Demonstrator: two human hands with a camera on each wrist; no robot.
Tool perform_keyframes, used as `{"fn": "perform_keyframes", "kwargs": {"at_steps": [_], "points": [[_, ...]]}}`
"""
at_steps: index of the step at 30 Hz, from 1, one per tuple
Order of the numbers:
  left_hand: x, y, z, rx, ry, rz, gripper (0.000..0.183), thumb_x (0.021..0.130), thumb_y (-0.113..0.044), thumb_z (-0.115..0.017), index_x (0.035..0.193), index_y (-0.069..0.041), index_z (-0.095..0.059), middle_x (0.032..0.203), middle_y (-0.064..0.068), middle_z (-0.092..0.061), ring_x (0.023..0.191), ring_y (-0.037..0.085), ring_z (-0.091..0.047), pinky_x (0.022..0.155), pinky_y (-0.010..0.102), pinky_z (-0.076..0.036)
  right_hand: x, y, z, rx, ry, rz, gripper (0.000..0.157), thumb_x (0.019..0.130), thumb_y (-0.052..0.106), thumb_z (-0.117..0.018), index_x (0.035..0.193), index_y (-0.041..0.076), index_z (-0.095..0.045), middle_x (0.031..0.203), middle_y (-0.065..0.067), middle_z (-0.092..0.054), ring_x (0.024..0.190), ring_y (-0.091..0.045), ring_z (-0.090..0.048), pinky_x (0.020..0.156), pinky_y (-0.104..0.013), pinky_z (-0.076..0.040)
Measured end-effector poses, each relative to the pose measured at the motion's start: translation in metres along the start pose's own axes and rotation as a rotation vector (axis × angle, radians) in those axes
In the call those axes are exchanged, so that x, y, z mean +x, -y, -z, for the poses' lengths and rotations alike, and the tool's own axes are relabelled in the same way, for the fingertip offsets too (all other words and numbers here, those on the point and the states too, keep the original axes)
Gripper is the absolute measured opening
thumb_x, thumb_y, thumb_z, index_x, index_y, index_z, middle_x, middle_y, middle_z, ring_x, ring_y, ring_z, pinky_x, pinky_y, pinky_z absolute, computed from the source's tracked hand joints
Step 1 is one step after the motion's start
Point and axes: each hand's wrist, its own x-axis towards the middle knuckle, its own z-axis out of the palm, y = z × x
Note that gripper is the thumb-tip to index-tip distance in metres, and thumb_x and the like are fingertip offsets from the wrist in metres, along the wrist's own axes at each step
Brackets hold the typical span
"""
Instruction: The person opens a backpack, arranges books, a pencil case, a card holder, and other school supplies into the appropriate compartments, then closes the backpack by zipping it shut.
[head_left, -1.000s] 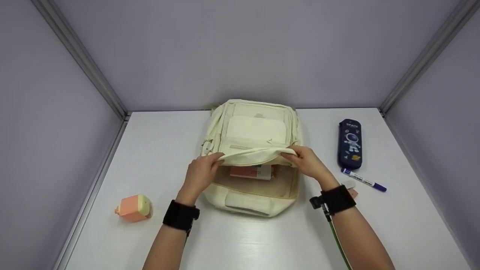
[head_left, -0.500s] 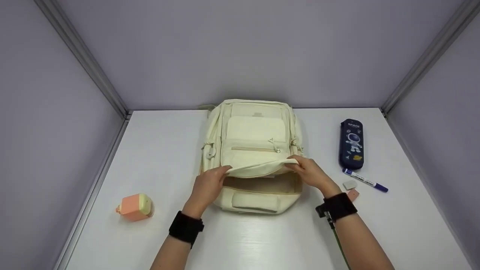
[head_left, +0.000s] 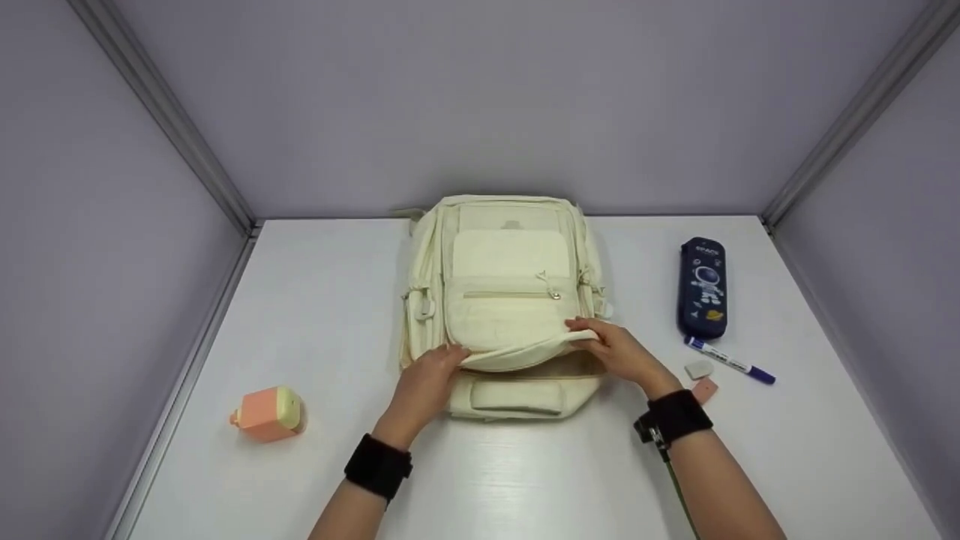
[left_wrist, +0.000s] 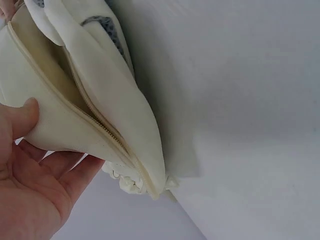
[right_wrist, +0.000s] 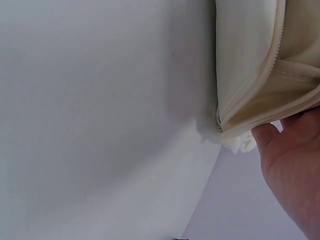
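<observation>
A cream backpack lies on the white table with its front side up and its near end towards me. My left hand pinches the left part of the loose front panel edge. At the right part of that same edge, my right hand grips the cloth. Between the panel and the back half, the unzipped opening shows as a narrow dark gap. In the left wrist view, the zipper teeth stand apart near the thumb. Beige lining shows inside in the right wrist view. The contents are hidden.
On the right lie a dark blue pencil case, a blue-and-white marker, a whitish eraser and a small pink piece. An orange-and-yellow bottle-like object lies at the left. Grey-lilac walls enclose the table.
Both hands have drawn the front panel down towards me. The opening has narrowed, and the pink-and-white item seen inside a second ago is now covered.
</observation>
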Motion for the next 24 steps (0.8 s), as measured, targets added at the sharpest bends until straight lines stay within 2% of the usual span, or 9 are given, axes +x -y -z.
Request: {"fn": "perform_keyframes", "kwargs": {"at_steps": [3, 5, 8, 10, 13, 15, 19, 21, 24], "points": [[-0.003, 0.001, -0.001, 0.002, 0.016, -0.006, 0.029, 0.092, 0.000, -0.065, 0.120, -0.008, -0.067, 0.123, 0.017, -0.065, 0.112, 0.037, -0.061, 0.087, 0.047, -0.052, 0.000, -0.004, 0.001, 0.025, 0.027, 0.014, 0.029, 0.095, 0.015, -0.066, 0.121, 0.002, -0.065, 0.139, -0.014, -0.054, 0.133, -0.032, -0.044, 0.109, -0.039, -0.033], [-0.005, 0.002, 0.001, -0.007, 0.060, -0.008, 0.031, 0.092, 0.000, -0.065, 0.122, -0.008, -0.067, 0.128, 0.018, -0.062, 0.118, 0.040, -0.057, 0.093, 0.050, -0.048, 0.000, -0.004, 0.003, 0.046, 0.062, 0.013, 0.031, 0.092, 0.014, -0.070, 0.120, 0.002, -0.066, 0.142, -0.013, -0.052, 0.136, -0.031, -0.040, 0.110, -0.037, -0.030], [-0.008, 0.001, 0.006, -0.033, 0.166, -0.001, 0.045, 0.088, 0.010, -0.065, 0.129, -0.006, -0.064, 0.137, 0.021, -0.053, 0.127, 0.043, -0.048, 0.102, 0.052, -0.039, -0.004, 0.002, 0.007, 0.053, 0.143, 0.016, 0.042, 0.086, 0.012, -0.077, 0.125, 0.000, -0.063, 0.148, -0.014, -0.044, 0.142, -0.035, -0.029, 0.114, -0.043, -0.021], [-0.010, 0.000, 0.009, -0.050, 0.235, 0.008, 0.053, 0.086, 0.017, -0.063, 0.134, -0.005, -0.060, 0.143, 0.022, -0.047, 0.133, 0.043, -0.041, 0.108, 0.053, -0.033, -0.006, 0.010, 0.011, 0.050, 0.208, 0.009, 0.051, 0.083, 0.013, -0.080, 0.128, 0.000, -0.060, 0.153, -0.016, -0.037, 0.146, -0.037, -0.017, 0.115, -0.050, -0.012], [-0.011, 0.000, 0.012, -0.085, 0.295, 0.017, 0.056, 0.086, 0.020, -0.058, 0.137, -0.003, -0.056, 0.147, 0.024, -0.040, 0.137, 0.044, -0.033, 0.110, 0.053, -0.027, -0.007, 0.023, 0.014, 0.027, 0.268, -0.011, 0.060, 0.082, 0.021, -0.082, 0.133, 0.000, -0.057, 0.156, -0.018, -0.029, 0.146, -0.039, -0.011, 0.114, -0.056, -0.007], [-0.011, 0.000, 0.013, -0.106, 0.313, 0.016, 0.051, 0.090, 0.016, -0.056, 0.138, -0.002, -0.055, 0.148, 0.025, -0.038, 0.138, 0.044, -0.031, 0.111, 0.054, -0.026, -0.005, 0.030, 0.013, 0.004, 0.257, -0.019, 0.060, 0.084, 0.027, -0.079, 0.134, 0.000, -0.057, 0.155, -0.021, -0.031, 0.145, -0.040, -0.015, 0.114, -0.057, -0.011], [-0.012, 0.001, 0.013, -0.154, 0.328, 0.020, 0.046, 0.093, 0.009, -0.053, 0.138, 0.000, -0.054, 0.150, 0.025, -0.034, 0.140, 0.043, -0.028, 0.112, 0.054, -0.023, 0.001, 0.038, 0.003, -0.094, 0.166, 0.009, 0.058, 0.090, 0.036, -0.072, 0.133, 0.001, -0.057, 0.151, -0.024, -0.035, 0.141, -0.043, -0.027, 0.110, -0.057, -0.025], [-0.013, 0.002, 0.013, -0.184, 0.323, 0.027, 0.044, 0.093, 0.008, -0.052, 0.137, 0.001, -0.055, 0.150, 0.024, -0.034, 0.140, 0.042, -0.029, 0.112, 0.053, -0.023, 0.004, 0.039, -0.005, -0.145, 0.145, 0.014, 0.063, 0.090, 0.041, -0.071, 0.137, 0.004, -0.055, 0.153, -0.024, -0.030, 0.141, -0.043, -0.026, 0.108, -0.057, -0.029], [-0.013, 0.005, 0.016, -0.250, 0.309, 0.056, 0.042, 0.091, 0.005, -0.052, 0.132, 0.001, -0.059, 0.151, 0.022, -0.036, 0.140, 0.040, -0.031, 0.111, 0.050, -0.027, 0.006, 0.038, -0.017, -0.204, 0.152, -0.001, 0.074, 0.085, 0.047, -0.075, 0.145, 0.012, -0.049, 0.159, -0.021, -0.018, 0.145, -0.040, -0.016, 0.108, -0.057, -0.029]]}}
